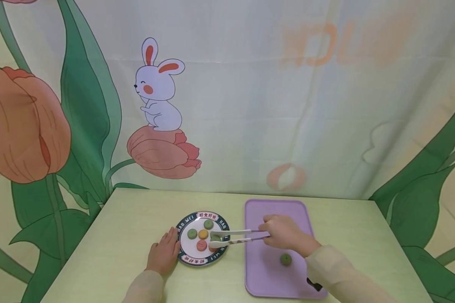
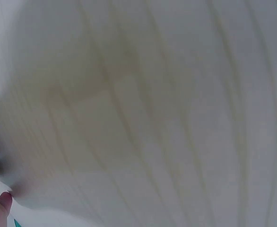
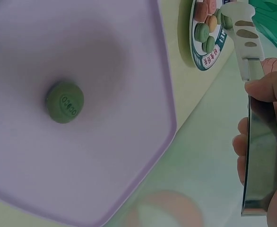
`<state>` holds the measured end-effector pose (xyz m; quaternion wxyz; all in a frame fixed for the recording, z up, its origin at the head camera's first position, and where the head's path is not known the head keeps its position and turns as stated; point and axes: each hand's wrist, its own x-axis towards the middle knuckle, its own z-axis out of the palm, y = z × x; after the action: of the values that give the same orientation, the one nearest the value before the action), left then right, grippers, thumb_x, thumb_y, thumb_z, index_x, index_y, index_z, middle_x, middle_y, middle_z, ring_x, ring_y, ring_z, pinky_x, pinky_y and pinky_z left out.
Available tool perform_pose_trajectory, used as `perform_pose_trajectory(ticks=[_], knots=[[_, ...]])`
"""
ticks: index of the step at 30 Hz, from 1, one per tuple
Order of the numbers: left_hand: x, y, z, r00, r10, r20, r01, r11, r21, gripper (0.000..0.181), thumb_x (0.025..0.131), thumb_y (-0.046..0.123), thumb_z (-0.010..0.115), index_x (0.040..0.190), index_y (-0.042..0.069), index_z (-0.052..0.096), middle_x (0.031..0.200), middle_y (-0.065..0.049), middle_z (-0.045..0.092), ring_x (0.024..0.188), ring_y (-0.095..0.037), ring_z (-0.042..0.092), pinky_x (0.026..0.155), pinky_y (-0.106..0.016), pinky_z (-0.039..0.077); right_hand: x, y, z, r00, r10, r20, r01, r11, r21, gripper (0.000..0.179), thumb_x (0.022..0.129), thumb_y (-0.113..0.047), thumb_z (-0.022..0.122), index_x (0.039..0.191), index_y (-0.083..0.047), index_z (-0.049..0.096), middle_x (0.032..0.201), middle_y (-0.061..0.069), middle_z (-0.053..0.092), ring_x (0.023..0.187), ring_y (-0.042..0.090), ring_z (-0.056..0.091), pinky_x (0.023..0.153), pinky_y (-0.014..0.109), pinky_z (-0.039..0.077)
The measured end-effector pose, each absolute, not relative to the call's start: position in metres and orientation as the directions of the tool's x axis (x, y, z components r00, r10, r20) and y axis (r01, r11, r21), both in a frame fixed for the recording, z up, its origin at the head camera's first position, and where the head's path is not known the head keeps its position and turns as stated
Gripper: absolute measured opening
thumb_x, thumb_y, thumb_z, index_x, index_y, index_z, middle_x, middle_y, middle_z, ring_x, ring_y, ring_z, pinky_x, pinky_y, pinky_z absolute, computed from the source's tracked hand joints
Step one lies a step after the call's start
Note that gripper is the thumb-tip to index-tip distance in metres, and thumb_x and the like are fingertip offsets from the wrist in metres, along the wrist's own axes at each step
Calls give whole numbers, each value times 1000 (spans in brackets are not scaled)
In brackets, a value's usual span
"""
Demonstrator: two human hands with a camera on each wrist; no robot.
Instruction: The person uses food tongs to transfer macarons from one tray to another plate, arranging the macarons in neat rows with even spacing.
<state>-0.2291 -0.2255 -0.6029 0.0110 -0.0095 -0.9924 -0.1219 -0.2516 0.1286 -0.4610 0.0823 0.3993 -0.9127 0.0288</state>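
Note:
My right hand point(image 1: 284, 232) grips a pair of tongs point(image 1: 238, 241) with white tips and metal arms. Between the tips, over the right side of a round plate point(image 1: 191, 259), is a green macaron point(image 1: 215, 237). On the plate lie more macarons: green, a yellow one point(image 1: 203, 234) and pink ones, one partly hidden under the tongs. My left hand point(image 1: 164, 253) rests with fingers extended at the plate's left rim. Another green macaron point(image 3: 65, 102), with letters stamped on top, sits on the purple tray point(image 3: 129, 156) below my right hand.
The purple tray lies right of the plate on a pale wooden table point(image 1: 117, 235). A printed curtain point(image 1: 242, 105) with a rabbit and tulips hangs behind the table's far edge. A black strap end point(image 1: 314, 284) shows by the right sleeve.

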Motion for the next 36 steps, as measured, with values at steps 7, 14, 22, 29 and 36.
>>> perform_pose_trajectory(ticks=[7, 14, 22, 29, 36], knots=[[-229, -227, -604, -1000, 20, 24, 25, 973, 229, 54, 94, 34, 33, 138, 4, 28, 143, -12, 30, 128, -32, 32, 97, -54, 33, -254, 118, -468, -647, -732, 214, -746, 666, 23, 7, 63, -17, 64, 69, -20, 63, 59, -9, 38, 50, 5, 30, 40, 17, 25], [-230, -225, -605, -999, 26, 31, 33, 970, 242, 53, 94, 34, 33, 138, 4, 29, 143, -12, 30, 128, -33, 33, 96, -54, 34, -255, 111, -478, -676, -714, 185, -726, 688, 5, 10, 64, -17, 62, 73, -20, 66, 60, -9, 40, 51, 4, 30, 40, 16, 26], [-231, -224, -608, -998, 25, 52, 36, 971, 235, 52, 94, 32, 34, 137, 4, 30, 142, -12, 32, 127, -33, 35, 95, -54, 34, -255, 105, -483, -695, -699, 168, -712, 702, -24, 18, 64, -16, 62, 80, -21, 70, 60, -10, 39, 51, 4, 30, 40, 16, 26], [-230, -225, -604, -999, 16, 28, 23, 970, 243, 53, 94, 33, 33, 138, 4, 29, 143, -12, 30, 128, -33, 33, 97, -55, 32, -258, 92, -492, -693, -694, 196, -708, 707, 3, 13, 64, -17, 63, 75, -21, 68, 59, -9, 41, 51, 6, 32, 39, 18, 25], [-230, -227, -605, -1000, 16, 22, 21, 970, 243, 54, 94, 34, 31, 138, 4, 27, 143, -12, 29, 128, -33, 33, 97, -55, 32, -258, 81, -494, -706, -683, 187, -699, 715, -23, 10, 64, -17, 63, 72, -20, 67, 61, -8, 45, 52, 6, 36, 40, 19, 27]])
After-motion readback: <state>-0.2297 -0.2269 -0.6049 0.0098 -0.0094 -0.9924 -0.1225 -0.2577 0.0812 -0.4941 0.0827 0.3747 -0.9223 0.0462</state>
